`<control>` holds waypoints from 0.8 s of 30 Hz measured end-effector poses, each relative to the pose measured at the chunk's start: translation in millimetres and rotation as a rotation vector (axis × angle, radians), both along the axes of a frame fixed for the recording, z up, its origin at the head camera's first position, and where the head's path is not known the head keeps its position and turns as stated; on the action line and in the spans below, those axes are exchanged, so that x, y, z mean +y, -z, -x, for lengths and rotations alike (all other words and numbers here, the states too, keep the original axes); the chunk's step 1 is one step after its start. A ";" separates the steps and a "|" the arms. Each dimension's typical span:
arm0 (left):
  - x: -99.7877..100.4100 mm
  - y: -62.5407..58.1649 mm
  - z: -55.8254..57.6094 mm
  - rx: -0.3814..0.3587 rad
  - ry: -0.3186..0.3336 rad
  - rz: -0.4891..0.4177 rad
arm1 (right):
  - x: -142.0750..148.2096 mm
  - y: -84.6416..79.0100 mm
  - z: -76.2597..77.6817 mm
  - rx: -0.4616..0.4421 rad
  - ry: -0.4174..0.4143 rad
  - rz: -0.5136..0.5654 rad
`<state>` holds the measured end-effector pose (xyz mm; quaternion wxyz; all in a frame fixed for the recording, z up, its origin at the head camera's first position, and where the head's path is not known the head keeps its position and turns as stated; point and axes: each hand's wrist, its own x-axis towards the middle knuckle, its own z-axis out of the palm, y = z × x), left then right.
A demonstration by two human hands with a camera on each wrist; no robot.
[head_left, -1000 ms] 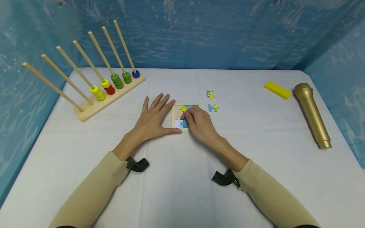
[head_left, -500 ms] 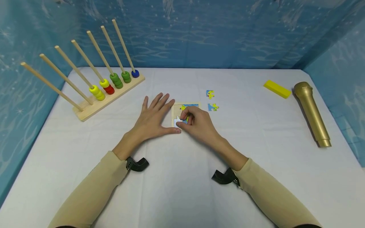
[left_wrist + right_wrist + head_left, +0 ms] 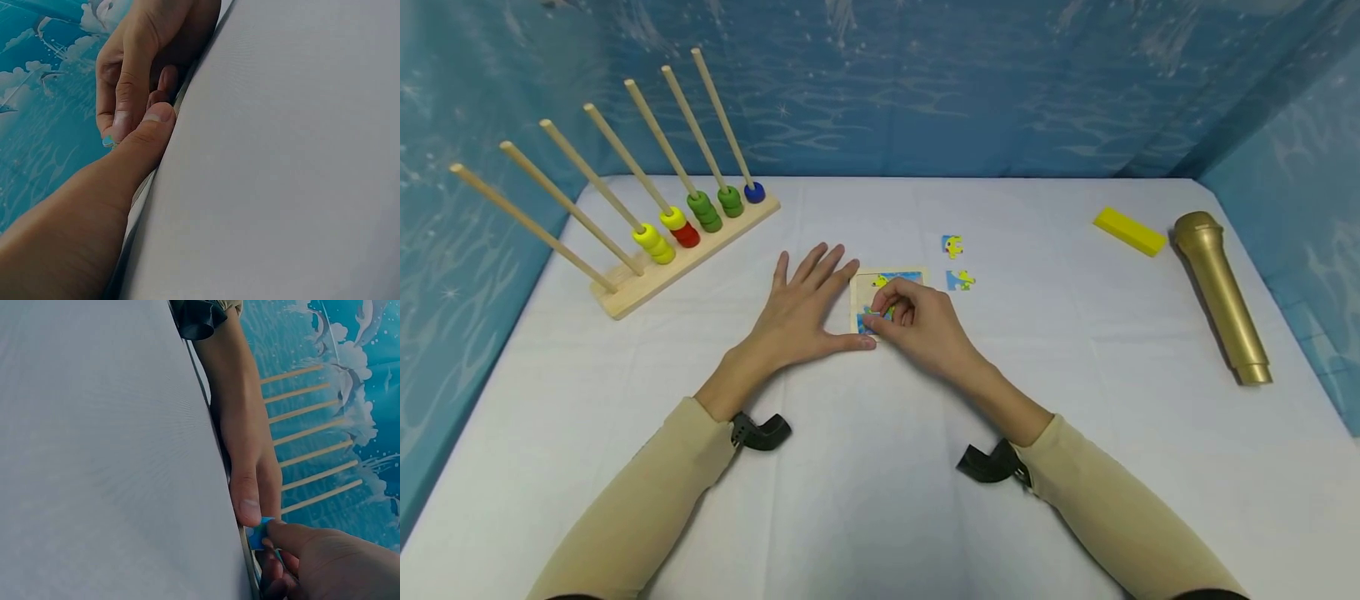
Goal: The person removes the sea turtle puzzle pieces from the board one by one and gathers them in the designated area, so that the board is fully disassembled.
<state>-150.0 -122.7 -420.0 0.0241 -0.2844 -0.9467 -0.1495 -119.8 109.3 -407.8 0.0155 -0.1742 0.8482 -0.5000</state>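
Observation:
A small square wooden jigsaw puzzle tray point(image 3: 854, 300) lies on the table in the head view, with blue and yellow picture parts showing inside it. My right hand point(image 3: 928, 325) pinches a blue puzzle piece point(image 3: 257, 534) between thumb and index finger at the tray's lower left, tilted up in the right wrist view. My left hand point(image 3: 808, 312) lies flat with fingers spread at the tray's left side, its thumb along the near corner and its index fingertip by the far one. Part of the tray's picture is hidden beneath my right hand.
Two loose puzzle pieces, one piece point(image 3: 952, 246) behind another piece point(image 3: 960, 281), lie right of the tray. A wooden peg abacus point(image 3: 700, 250) with coloured beads stands at the back left. A yellow block point(image 3: 1130, 232) and a gold microphone-shaped object point(image 3: 1222, 300) lie on the right.
My right thumb has moved out to the left from the curled fingers and now pinches the piece. The tray's lower-left area, pale before, now shows blue. My left hand has stayed in place.

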 end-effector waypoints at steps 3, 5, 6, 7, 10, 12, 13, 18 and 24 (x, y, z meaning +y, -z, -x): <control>1.2 -1.1 1.0 -0.004 -0.003 0.001 | 1.2 -1.2 -0.2 0.002 0.004 0.042; 1.4 -1.0 1.1 -0.013 -0.008 0.001 | 2.2 -2.4 -0.6 -0.001 0.017 0.107; 1.6 -0.6 1.2 -0.018 -0.011 0.001 | 3.3 -2.8 -0.9 -0.005 0.031 0.140; 1.8 -0.6 1.1 -0.022 -0.014 0.005 | 5.0 -3.6 -1.4 -0.006 0.050 0.168; 2.2 0.4 0.2 -0.033 -0.021 0.012 | 14.9 -3.7 -3.1 -0.002 0.120 0.207; 2.4 1.0 -0.2 -0.037 -0.024 0.018 | 24.9 -2.5 -4.3 0.008 0.169 0.188; 2.5 1.0 -0.3 -0.040 -0.025 0.020 | 30.6 -1.6 -4.9 0.018 0.188 0.173; 2.5 2.1 -1.2 -0.050 -0.031 0.023 | 61.6 3.6 -9.2 0.067 0.256 0.107; 2.6 0.8 -0.9 -0.039 -0.029 0.021 | 87.9 6.7 -14.2 0.149 0.348 -0.002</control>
